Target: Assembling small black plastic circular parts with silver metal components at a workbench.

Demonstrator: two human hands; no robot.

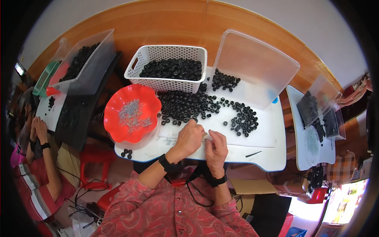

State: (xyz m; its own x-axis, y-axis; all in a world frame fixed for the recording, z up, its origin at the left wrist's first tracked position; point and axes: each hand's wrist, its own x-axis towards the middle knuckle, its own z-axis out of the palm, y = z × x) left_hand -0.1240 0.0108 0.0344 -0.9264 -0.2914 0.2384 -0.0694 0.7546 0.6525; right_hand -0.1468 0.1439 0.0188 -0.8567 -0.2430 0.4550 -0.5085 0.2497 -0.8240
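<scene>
My left hand [190,138] is closed in a pinch over the front of the white table [268,146]. Beside it my right hand [216,148] is also closed, fingers curled and thumb up. The fingertips of both face each other closely; whatever sits between them is too small to make out. Just beyond lies a heap of small black ring-like parts [181,104], with a looser cluster of the same parts [244,120] to the right. Left of my hands stands a red wavy-rimmed bowl [112,108] holding small silvery metal pieces [134,114].
A white perforated basket [166,83] full of black parts stands behind the heap. A clear plastic bin [256,67] is tipped up at the back right. A thin black tool [253,154] lies front right. Another person's hands [38,129] are at the left table.
</scene>
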